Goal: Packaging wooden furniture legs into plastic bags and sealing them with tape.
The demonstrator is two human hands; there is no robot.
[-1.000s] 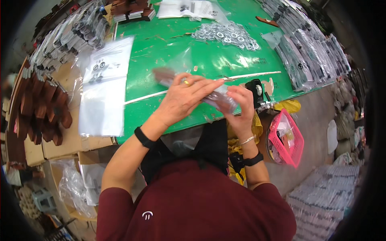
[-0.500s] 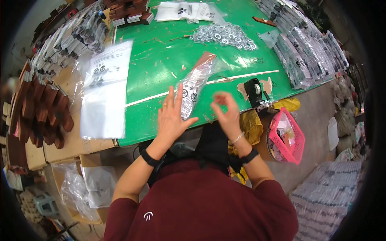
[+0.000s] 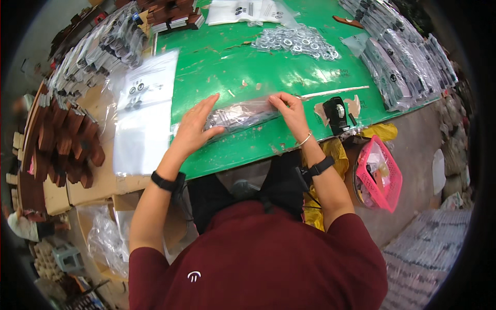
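A clear plastic bag (image 3: 242, 114) with a brown piece inside lies nearly crosswise on the green table. My left hand (image 3: 195, 124) rests at its left end, fingers stretched out, the thumb along its near side. At the other end my right hand (image 3: 291, 109) pinches the bag between thumb and fingertips. The piece inside is blurred by glare on the plastic. Beyond the bag lies a heap of small bagged metal rings (image 3: 297, 42). To the right of my right hand sits a black tape dispenser-like tool (image 3: 338, 116).
Flat printed bags (image 3: 143, 116) lie at the left, beside stacked brown wooden pieces (image 3: 67, 137). Wrapped packages (image 3: 395, 72) are piled at the right edge of the green table (image 3: 227, 160). A pink basket (image 3: 395, 183) stands low at the right. An open cardboard box (image 3: 103, 243) holds crumpled plastic.
The bagged piece has turned from steeply slanted to nearly crosswise. My left hand has moved left with its end. My right hand, empty and blurred before, now pinches the right end.
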